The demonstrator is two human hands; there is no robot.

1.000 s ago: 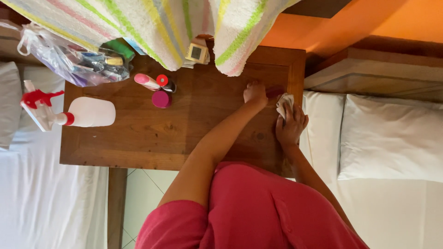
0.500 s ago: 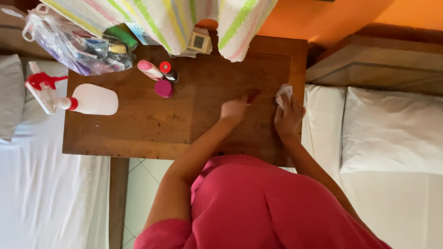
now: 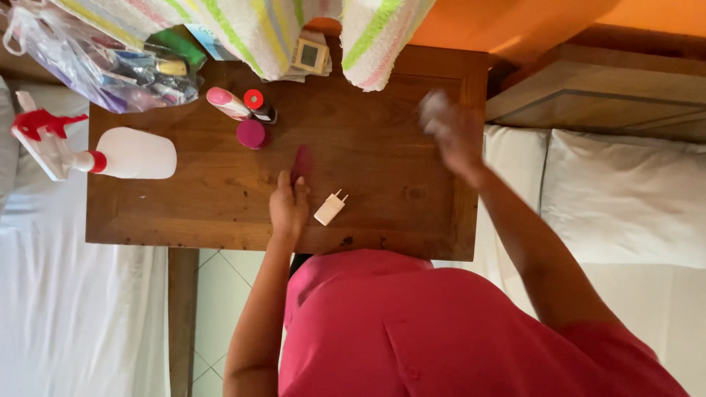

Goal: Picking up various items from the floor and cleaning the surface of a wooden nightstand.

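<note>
Between two white beds, our brown wooden counter (image 3: pixel 220 213) is partly wiped: our right hand (image 3: pixel 452 132) clutches a blurred white cloth (image 3: pixel 434 110) far right; left hand (image 3: pixel 288 206), fingers loosely together, touches a small dark-pink object (image 3: pixel 301 162) beside the white plug adapter (image 3: pixel 329 207); bottles remain far left.

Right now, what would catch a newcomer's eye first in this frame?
The wooden table, with the left hand holding a small pink thing beside a white plug adapter. The blurred right hand grips a pale cloth near the right edge. A white spray bottle with red trigger lies at the left.

Matt wooden table (image 3: pixel 184 206); striped terry towel (image 3: pixel 250 29)
</note>
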